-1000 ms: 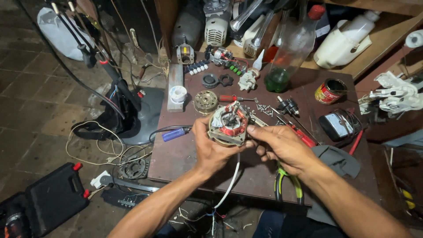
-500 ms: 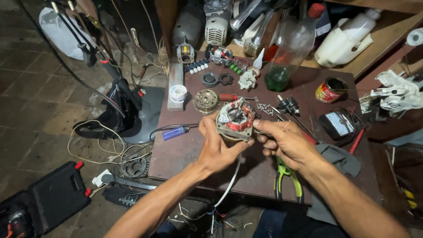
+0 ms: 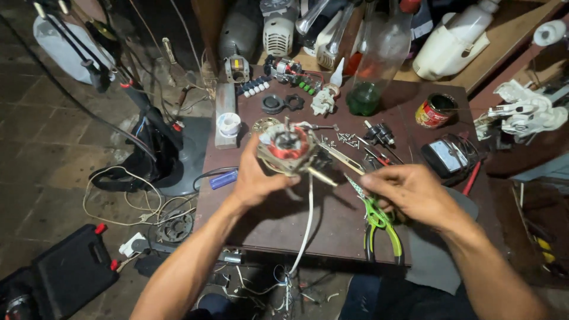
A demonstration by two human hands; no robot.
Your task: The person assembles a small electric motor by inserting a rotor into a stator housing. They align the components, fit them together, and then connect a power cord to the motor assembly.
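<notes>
My left hand holds a small electric motor with red-brown copper windings above the dark brown table. A white cable hangs from the motor down past the table's front edge. My right hand is to the right of the motor, fingers curled over green-handled pliers that lie on the table. Whether it grips them is unclear.
Loose screws, black rings, a red tin, a green glass bottle, a white plastic jug and a blue marker sit about the table. On the tiled floor to the left lie cables and a black case.
Both hands held the motor before. My right hand has let go and moved right and down to the green pliers. The left hand has lifted the motor slightly.
</notes>
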